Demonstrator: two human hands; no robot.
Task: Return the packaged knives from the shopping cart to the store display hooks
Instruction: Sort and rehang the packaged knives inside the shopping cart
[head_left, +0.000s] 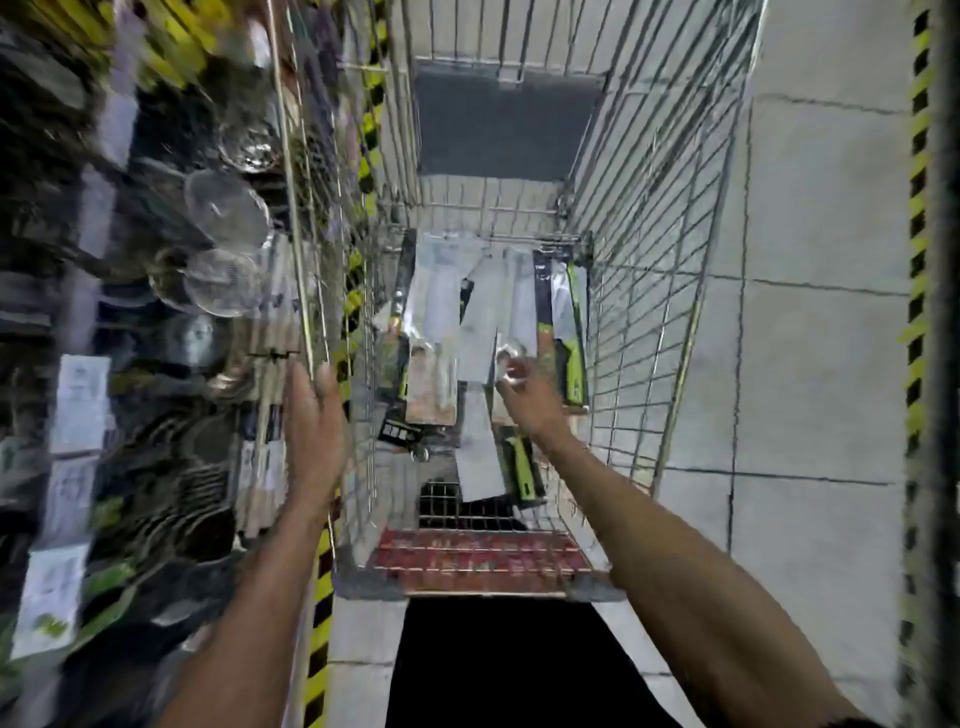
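The left hand (311, 421) is held straight-fingered at the cart's (649, 260) nine-o'clock wall. The right hand (530, 400) is curled over knife packs (480, 317), its grip untellable. Labels are blurred.

We look down into the wire shopping cart (649, 260), where the packaged knives (478, 322) lie overlapping on its floor. Our left hand (314, 421) is held flat, fingers straight, at the cart's left wall. Our right hand (530, 400) reaches in over the heap (blur hides whether it grips a pack), and blurred kitchenware (223, 208) hangs left of the cart.
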